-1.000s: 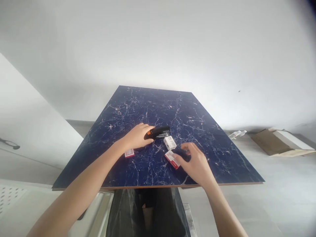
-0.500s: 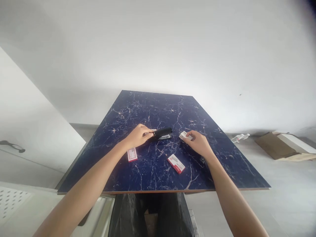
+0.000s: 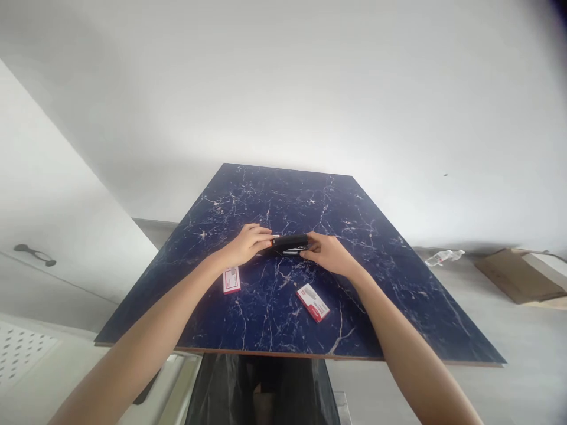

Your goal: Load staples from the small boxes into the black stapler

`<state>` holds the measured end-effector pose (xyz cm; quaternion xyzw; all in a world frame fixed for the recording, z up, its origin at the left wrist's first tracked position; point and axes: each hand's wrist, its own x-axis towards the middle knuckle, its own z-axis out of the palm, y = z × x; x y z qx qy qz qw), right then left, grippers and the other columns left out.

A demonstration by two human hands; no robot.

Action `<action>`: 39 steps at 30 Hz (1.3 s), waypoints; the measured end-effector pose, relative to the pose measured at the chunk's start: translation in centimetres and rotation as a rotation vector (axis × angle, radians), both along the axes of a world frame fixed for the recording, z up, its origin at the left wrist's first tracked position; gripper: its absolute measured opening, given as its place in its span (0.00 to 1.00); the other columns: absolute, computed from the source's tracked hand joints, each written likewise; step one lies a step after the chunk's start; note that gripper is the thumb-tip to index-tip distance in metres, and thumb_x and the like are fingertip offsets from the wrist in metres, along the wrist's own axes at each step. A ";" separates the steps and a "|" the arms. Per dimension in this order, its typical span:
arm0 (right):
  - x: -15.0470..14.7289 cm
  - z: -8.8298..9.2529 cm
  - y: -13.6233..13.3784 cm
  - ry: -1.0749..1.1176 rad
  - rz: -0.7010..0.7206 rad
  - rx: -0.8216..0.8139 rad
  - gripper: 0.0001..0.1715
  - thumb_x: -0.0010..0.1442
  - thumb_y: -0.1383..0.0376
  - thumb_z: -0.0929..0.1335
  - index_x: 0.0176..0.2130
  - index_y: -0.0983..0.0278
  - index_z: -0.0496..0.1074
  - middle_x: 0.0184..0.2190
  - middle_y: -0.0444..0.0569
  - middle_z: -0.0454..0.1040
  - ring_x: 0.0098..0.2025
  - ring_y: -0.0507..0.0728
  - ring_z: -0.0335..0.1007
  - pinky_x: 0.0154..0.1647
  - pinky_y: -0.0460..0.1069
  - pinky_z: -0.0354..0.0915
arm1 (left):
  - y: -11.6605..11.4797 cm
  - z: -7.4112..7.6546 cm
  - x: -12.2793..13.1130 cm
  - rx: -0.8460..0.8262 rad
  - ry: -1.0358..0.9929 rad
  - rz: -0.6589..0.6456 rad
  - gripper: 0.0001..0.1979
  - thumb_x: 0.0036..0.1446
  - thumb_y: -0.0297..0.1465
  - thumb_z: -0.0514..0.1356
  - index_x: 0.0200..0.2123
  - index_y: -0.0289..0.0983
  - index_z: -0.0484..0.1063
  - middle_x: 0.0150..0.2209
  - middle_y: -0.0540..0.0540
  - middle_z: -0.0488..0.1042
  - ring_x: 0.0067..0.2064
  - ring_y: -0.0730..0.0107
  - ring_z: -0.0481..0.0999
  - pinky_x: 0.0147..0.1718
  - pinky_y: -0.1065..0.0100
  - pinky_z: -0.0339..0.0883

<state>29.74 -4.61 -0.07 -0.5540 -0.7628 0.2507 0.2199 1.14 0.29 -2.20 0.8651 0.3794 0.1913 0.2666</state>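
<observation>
A black stapler [image 3: 290, 244] lies crosswise near the middle of the blue marbled table [image 3: 283, 195]. My left hand [image 3: 248, 243] grips its left end, fingers closed over the back. At the other end my right hand [image 3: 326, 252] has thumb and fingers closed around the stapler's front. A small white item shows partly behind the stapler beside my left fingers; what it is I cannot make out. Below my left wrist lies a white and red box [image 3: 231, 280]. A second white and red box [image 3: 313, 301] sits slantwise nearer the table's front edge.
On the floor to the right are a clear plastic bottle [image 3: 444, 257] and an open brown cardboard box [image 3: 505, 273]. A white cabinet door with a dark handle [image 3: 35, 255] stands at the left. A pale wall rises behind the table.
My right hand has moved left from a small white box to the stapler's front end. That box no longer shows. My left hand stays at the stapler, and the view has shifted slightly.
</observation>
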 end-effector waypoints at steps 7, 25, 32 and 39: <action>2.5 0.7 -0.9 -0.104 -0.070 0.121 0.18 0.64 0.61 0.68 0.54 0.55 0.73 0.43 0.46 0.82 0.40 0.60 0.79 0.44 0.54 0.71 | 0.5 0.3 -0.3 0.069 0.024 0.017 0.22 0.71 0.45 0.49 0.58 0.46 0.74 0.61 0.44 0.71 0.65 0.53 0.61 0.64 0.44 0.54; -0.1 2.7 -4.4 0.157 0.109 -0.011 0.16 0.61 0.54 0.70 0.47 0.56 0.74 0.39 0.47 0.80 0.34 0.57 0.75 0.35 0.52 0.69 | -2.1 2.6 0.7 0.498 -0.084 0.079 0.14 0.68 0.37 0.54 0.45 0.41 0.80 0.45 0.44 0.81 0.47 0.60 0.76 0.53 0.53 0.67; -1.1 0.3 -3.2 0.798 -0.036 -0.128 0.28 0.60 0.51 0.71 0.54 0.58 0.64 0.43 0.49 0.78 0.42 0.58 0.77 0.42 0.55 0.75 | -6.3 2.6 3.8 0.057 -0.150 -0.167 0.32 0.66 0.37 0.58 0.71 0.46 0.53 0.50 0.46 0.80 0.49 0.61 0.80 0.52 0.59 0.69; -1.2 0.2 -3.1 0.850 0.031 -0.227 0.23 0.58 0.54 0.74 0.50 0.60 0.69 0.43 0.49 0.79 0.43 0.57 0.77 0.45 0.54 0.74 | -5.7 2.6 3.5 -0.105 -0.266 -0.086 0.20 0.68 0.37 0.56 0.61 0.45 0.70 0.52 0.45 0.80 0.50 0.59 0.80 0.50 0.59 0.72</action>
